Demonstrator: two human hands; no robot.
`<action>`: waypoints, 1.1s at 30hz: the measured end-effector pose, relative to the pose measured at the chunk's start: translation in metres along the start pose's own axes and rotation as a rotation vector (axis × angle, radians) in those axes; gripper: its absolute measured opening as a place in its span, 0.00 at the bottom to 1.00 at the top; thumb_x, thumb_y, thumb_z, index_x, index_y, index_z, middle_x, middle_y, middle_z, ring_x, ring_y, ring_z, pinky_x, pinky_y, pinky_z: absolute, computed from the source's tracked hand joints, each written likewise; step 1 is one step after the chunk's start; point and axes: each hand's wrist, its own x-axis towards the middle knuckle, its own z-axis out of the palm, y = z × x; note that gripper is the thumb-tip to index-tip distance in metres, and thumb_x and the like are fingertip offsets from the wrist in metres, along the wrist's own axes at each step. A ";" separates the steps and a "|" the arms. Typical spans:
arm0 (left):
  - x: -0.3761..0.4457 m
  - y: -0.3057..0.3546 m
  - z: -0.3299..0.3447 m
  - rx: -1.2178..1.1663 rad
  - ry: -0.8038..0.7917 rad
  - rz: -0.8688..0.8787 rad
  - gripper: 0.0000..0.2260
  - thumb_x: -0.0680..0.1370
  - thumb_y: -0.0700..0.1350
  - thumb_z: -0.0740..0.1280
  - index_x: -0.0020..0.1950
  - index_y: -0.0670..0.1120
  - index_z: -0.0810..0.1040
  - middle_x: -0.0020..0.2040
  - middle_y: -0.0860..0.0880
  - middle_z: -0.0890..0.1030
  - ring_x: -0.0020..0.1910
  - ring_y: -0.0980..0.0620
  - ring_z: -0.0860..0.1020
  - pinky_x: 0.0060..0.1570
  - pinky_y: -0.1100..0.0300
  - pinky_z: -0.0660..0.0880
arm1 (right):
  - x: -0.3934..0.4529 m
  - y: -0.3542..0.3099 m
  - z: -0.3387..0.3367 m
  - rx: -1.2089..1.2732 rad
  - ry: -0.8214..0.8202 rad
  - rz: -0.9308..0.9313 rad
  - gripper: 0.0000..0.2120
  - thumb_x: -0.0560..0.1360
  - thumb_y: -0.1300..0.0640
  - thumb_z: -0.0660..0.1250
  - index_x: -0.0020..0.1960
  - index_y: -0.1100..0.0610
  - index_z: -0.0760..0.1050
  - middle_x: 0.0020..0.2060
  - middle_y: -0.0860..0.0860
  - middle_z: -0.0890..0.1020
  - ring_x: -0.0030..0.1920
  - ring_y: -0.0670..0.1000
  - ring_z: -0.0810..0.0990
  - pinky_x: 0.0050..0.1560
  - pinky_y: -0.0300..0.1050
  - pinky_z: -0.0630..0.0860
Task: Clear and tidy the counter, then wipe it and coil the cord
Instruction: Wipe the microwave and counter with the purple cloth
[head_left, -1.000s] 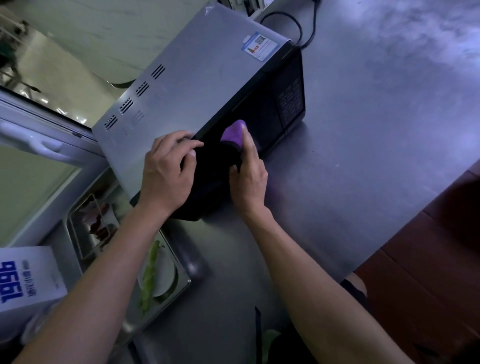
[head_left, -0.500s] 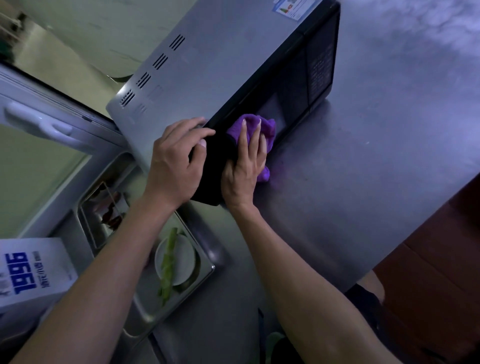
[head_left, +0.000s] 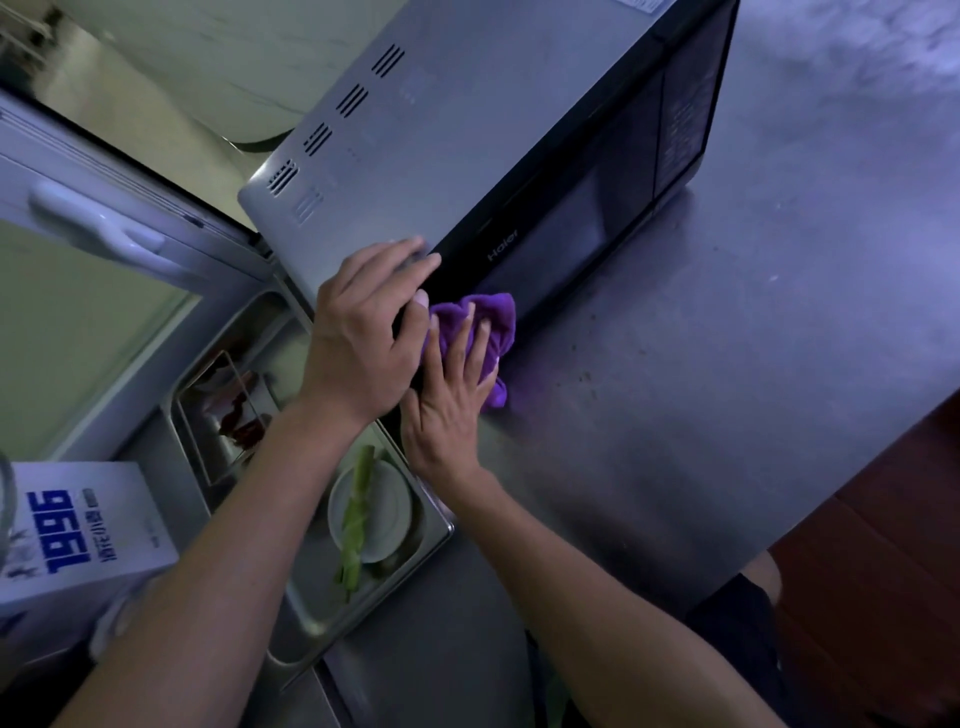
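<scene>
Left hand (head_left: 363, 338) braces the microwave (head_left: 467, 145) top corner, fingers curled over the edge. Right hand (head_left: 452, 384) presses the cloth (head_left: 493, 317) flat, fingers straight, on the door's near-left lower corner, where it meets the worktop (head_left: 727, 389). Risk: a hard push slides the microwave, or the cloth bunches and slips out.

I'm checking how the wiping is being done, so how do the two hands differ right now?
The right hand lies with straight fingers pressing the purple cloth against the microwave door; the left hand holds no cloth and grips the microwave's top front edge. The left sits higher, partly overlapping the right. Both touch the microwave's near end.
</scene>
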 end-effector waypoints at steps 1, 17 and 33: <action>0.003 0.002 0.001 0.009 0.004 -0.007 0.17 0.82 0.42 0.60 0.69 0.42 0.77 0.69 0.46 0.76 0.70 0.47 0.72 0.67 0.46 0.69 | 0.004 0.002 -0.002 -0.001 0.002 0.004 0.37 0.78 0.46 0.55 0.80 0.40 0.38 0.81 0.52 0.41 0.80 0.59 0.37 0.73 0.73 0.43; 0.145 0.094 0.052 0.082 0.042 0.041 0.17 0.81 0.43 0.62 0.68 0.40 0.77 0.69 0.44 0.77 0.68 0.46 0.73 0.67 0.48 0.70 | 0.186 0.049 -0.158 0.246 0.168 0.316 0.40 0.71 0.53 0.53 0.77 0.35 0.38 0.80 0.44 0.39 0.80 0.50 0.39 0.73 0.71 0.51; 0.133 0.120 0.058 0.054 0.023 -0.033 0.18 0.81 0.44 0.60 0.69 0.41 0.76 0.73 0.45 0.73 0.72 0.45 0.69 0.71 0.47 0.65 | 0.200 0.078 -0.179 0.552 0.149 0.666 0.33 0.81 0.54 0.56 0.81 0.46 0.45 0.81 0.48 0.45 0.80 0.51 0.43 0.76 0.58 0.46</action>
